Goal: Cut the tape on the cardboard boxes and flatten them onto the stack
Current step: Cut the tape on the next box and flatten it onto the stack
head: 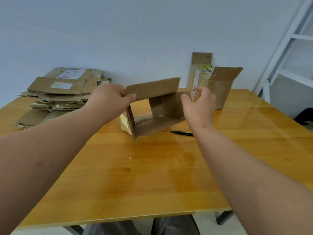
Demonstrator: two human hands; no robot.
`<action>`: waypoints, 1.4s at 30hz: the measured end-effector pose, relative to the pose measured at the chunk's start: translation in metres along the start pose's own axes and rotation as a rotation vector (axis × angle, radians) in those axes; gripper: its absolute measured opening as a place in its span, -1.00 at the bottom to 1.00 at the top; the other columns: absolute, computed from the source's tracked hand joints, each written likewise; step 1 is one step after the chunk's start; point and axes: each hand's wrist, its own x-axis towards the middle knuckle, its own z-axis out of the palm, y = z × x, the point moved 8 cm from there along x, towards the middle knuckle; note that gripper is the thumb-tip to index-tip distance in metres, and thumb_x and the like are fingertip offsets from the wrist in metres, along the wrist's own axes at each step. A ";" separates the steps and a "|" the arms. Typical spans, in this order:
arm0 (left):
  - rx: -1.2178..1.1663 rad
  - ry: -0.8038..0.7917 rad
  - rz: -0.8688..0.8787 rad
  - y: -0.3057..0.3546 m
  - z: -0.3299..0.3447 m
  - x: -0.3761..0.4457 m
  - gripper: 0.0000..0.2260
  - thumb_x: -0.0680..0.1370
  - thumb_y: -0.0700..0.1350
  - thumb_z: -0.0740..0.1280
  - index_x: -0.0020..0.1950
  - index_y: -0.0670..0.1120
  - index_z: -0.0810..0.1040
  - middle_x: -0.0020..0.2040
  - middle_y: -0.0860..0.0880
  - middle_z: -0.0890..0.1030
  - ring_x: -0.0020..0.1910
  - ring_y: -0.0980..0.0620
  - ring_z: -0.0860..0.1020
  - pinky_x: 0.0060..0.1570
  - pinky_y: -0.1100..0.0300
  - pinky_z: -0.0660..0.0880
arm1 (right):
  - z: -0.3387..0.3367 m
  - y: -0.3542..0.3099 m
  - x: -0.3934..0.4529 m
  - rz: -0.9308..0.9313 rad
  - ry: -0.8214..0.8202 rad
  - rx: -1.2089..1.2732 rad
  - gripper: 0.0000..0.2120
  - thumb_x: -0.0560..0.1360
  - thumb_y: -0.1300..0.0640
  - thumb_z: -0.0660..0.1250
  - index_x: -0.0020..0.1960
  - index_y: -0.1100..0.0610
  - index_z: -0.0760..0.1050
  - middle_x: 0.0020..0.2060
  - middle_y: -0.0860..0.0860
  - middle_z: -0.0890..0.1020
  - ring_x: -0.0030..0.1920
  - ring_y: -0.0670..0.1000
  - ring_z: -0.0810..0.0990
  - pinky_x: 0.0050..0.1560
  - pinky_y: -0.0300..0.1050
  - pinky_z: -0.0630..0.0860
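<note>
An opened brown cardboard box [157, 114] lies on its side at the middle of the wooden table [152, 175], both ends open so I see through it. My left hand [111, 99] pinches the left end of its upper flap between thumb and fingers. My right hand [199, 106] grips the box's right side wall. The stack of flattened boxes [57, 95] lies at the table's back left. A black cutter [182, 133] lies on the table just right of the box, beneath my right wrist.
Two upright boxes with raised flaps [220, 87] stand at the back right against the pale wall, one with a white label. A white metal shelf frame [288, 53] stands to the right of the table. Small cardboard crumbs lie near the table's middle.
</note>
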 end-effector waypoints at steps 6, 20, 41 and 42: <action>0.147 0.077 -0.017 0.019 -0.008 0.019 -0.60 0.58 0.08 0.21 -0.25 -0.22 0.54 -0.26 -0.13 0.48 -0.34 -0.07 0.47 -0.42 0.18 0.34 | 0.043 -0.064 -0.057 -0.497 -0.467 -0.156 -0.41 0.42 -0.45 0.07 0.17 -0.07 0.54 0.03 -0.18 0.61 0.09 -0.13 0.51 0.20 -0.02 0.20; -0.204 0.170 -0.270 -0.030 -0.032 0.014 -0.58 0.59 0.20 0.10 -0.11 -0.14 0.50 -0.22 -0.13 0.52 -0.17 -0.14 0.50 -0.22 0.09 0.37 | 0.019 -0.015 -0.013 0.205 -0.497 0.593 -0.66 0.59 0.20 0.32 0.35 0.03 0.47 0.16 -0.14 0.60 0.21 -0.04 0.53 0.32 0.02 0.42; -0.750 -0.556 -0.342 -0.006 0.030 -0.018 -0.48 0.24 0.13 0.48 0.12 -0.07 0.64 0.20 0.04 0.55 0.29 0.03 0.35 0.30 0.06 0.16 | 0.021 0.028 -0.026 0.498 -0.444 0.934 -0.81 0.54 0.35 0.30 -0.03 0.07 0.55 -0.21 -0.02 0.71 -0.10 -0.04 0.64 -0.06 -0.16 0.49; -0.749 -0.545 -0.346 -0.006 0.030 -0.018 -0.52 0.22 0.11 0.51 0.07 -0.08 0.67 0.18 -0.02 0.59 0.27 -0.01 0.40 0.28 0.07 0.21 | 0.020 0.026 -0.026 0.479 -0.444 0.915 -0.81 0.55 0.34 0.29 -0.02 0.07 0.55 -0.20 -0.03 0.71 -0.12 -0.06 0.65 -0.13 -0.19 0.48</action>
